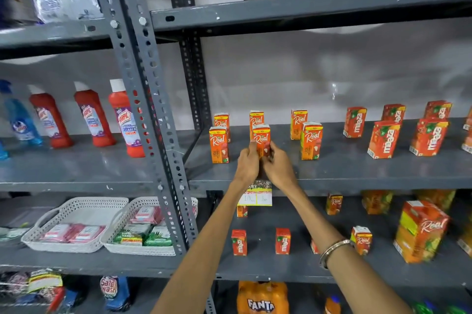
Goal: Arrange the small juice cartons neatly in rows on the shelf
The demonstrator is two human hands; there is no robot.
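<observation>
While upright on shelf [357,168], carton [261,138] — both hands [263,161] gripping

You are standing in a small shop, facing grey slotted-steel shelves [332,175] stocked by kind: rows of Real juice cartons [219,145] and Maaza cartons [383,138], Harpic cleaner bottles [94,119], baskets of soap packs [76,224], with a price tag [258,195] on the shelf edge.

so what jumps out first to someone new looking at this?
Both hands, left hand and right hand, clasp one orange Real carton at the front of the middle shelf. Other Real cartons stand around it; Maaza cartons stand to the right.
</observation>
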